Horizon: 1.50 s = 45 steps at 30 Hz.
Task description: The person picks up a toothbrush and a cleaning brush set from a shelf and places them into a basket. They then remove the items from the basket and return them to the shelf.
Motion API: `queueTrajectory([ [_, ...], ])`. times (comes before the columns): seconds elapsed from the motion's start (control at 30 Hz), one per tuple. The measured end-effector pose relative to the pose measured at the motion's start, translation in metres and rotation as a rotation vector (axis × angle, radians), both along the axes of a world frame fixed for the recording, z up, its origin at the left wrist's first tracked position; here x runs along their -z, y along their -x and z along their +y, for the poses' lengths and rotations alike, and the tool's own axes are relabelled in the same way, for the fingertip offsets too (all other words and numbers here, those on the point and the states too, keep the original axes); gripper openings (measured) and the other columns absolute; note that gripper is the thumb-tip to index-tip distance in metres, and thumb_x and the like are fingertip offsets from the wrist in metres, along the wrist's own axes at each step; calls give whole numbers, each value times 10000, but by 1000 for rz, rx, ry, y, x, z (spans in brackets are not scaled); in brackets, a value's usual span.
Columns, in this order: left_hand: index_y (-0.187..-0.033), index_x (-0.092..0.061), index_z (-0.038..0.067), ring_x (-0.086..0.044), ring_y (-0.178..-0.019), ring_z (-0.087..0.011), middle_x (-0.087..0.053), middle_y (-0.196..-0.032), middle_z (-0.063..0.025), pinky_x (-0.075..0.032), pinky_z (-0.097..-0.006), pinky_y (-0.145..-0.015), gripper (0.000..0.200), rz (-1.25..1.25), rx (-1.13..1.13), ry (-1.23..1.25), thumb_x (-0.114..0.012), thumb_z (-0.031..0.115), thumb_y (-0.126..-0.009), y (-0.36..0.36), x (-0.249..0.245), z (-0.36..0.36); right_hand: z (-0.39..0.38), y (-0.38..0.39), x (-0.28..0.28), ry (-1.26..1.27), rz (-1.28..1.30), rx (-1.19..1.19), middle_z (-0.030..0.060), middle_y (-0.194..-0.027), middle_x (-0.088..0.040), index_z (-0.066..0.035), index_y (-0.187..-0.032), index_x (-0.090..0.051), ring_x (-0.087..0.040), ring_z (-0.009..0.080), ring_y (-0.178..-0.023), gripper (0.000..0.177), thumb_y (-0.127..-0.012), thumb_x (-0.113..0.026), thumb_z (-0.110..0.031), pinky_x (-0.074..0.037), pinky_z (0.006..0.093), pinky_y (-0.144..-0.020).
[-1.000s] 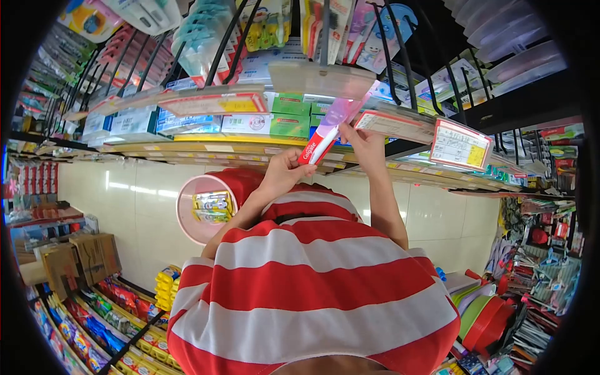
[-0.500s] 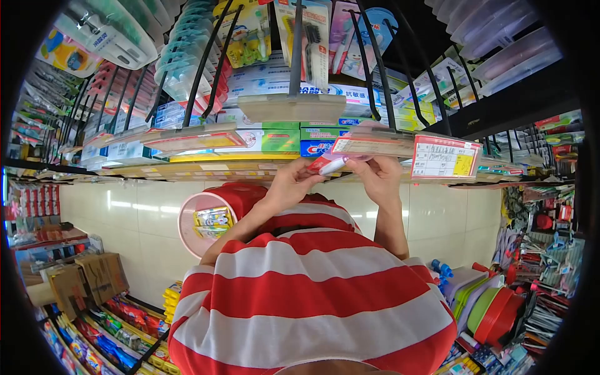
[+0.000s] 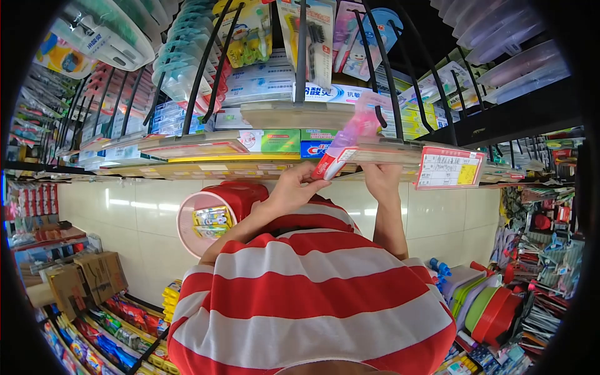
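Red-and-white toothbrush package [image 3: 332, 163] sits pinched in the left hand [image 3: 298, 187]; whether the right hand [image 3: 382, 182] grasps anything is unclear.

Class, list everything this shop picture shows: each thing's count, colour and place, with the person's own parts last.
Colgate pack: one, red, white, pink-purple, upper centre
Price card: one facing us, white, red-edged, right of centre
Black hooks: many, black, across the top
Toothpaste boxes: several, green, blue, white, shelf behind hooks
Round container: one, pink inside, left of centre
Small packs: several, mostly yellow, inside it
Cardboard boxes: at least two, brown, lower left
Tubs: several, red, green, purple, lower right
Floor: one, cream, below shelves
Striped shirt: one, red-white, bottom centre
Left hand: one, bare, gripping Colgate pack
Right hand: one, bare, fingertips hidden
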State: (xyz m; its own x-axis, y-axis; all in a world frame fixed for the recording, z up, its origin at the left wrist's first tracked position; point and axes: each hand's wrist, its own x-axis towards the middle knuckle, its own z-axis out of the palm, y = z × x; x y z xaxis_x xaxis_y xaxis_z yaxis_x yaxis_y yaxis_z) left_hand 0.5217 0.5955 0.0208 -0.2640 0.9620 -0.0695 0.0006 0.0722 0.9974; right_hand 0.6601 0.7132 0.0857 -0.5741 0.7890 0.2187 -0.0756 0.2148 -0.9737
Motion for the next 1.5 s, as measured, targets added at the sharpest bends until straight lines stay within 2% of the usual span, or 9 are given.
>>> queueTrajectory([
  [0.1,-980,-568,-17,-594,-766,-102,-620,-861,-81,-495,-258,-706,228,-24,-8,-6,-656,98,-803,0,2,4,16,7,8,-358,-58,70,42,-875,-610,13,-924,-618,-546,79,-759,131,-803,-568,3,-443,233,-658],
  [0.2,-988,-564,-13,-581,-725,-92,-628,-822,-72,-484,-247,-664,236,10,-31,-45,-656,100,-802,8,13,19,31,21,9,-90,-164,35,30,-881,-600,2,-989,-597,-531,71,-763,167,-830,-564,-38,-425,225,-680],
  [0.3,-990,-564,-9,-568,-690,-85,-634,-793,-64,-471,-237,-622,236,179,-83,-117,-655,96,-800,20,9,35,35,39,-4,-59,-91,61,44,-670,-543,-11,-853,-542,-505,125,-607,188,-820,-622,-178,-418,284,-563],
  [0.47,-984,-578,-18,-561,-644,-105,-635,-781,-90,-464,-254,-608,241,310,-144,-189,-652,111,-795,39,10,68,66,67,7,-270,-21,197,47,-639,-520,2,-807,-547,-479,107,-582,187,-820,-619,-170,-401,270,-540],
  [0.57,-971,-583,-4,-574,-676,-183,-625,-776,-107,-466,-322,-631,205,115,-213,-398,-615,134,-822,53,47,108,86,85,9,-243,54,194,73,-638,-526,15,-808,-547,-480,128,-574,194,-818,-617,-165,-406,284,-547],
  [0.7,-1024,-508,-8,-596,-713,-140,-596,-766,-61,-468,-268,-642,302,731,-207,-334,-632,182,-824,73,44,131,119,103,19,-281,33,194,53,-785,-607,38,-1000,-580,-519,73,-665,231,-833,-616,-119,-424,212,-591],
  [1.0,-1133,-420,3,-578,-656,-114,-576,-843,-71,-481,-248,-575,386,352,-167,-419,-603,196,-854,77,69,168,137,118,11,-391,-25,292,102,-791,-614,67,-1006,-553,-551,124,-683,245,-834,-598,-101,-446,248,-613],
  [1.23,-1177,-398,-9,-613,-696,-144,-586,-934,-119,-507,-259,-612,429,481,-227,-443,-611,154,-842,84,79,175,148,122,18,-517,-56,337,89,-742,-591,45,-937,-547,-512,124,-630,187,-825,-597,-97,-414,260,-567],
  [1.5,-1189,-431,10,-646,-767,-173,-651,-777,-143,-486,-287,-681,436,493,-226,-466,-608,191,-835,78,31,158,142,122,17,-428,7,310,115,-812,-600,39,-943,-538,-556,178,-742,180,-826,-583,-92,-421,287,-698],
])
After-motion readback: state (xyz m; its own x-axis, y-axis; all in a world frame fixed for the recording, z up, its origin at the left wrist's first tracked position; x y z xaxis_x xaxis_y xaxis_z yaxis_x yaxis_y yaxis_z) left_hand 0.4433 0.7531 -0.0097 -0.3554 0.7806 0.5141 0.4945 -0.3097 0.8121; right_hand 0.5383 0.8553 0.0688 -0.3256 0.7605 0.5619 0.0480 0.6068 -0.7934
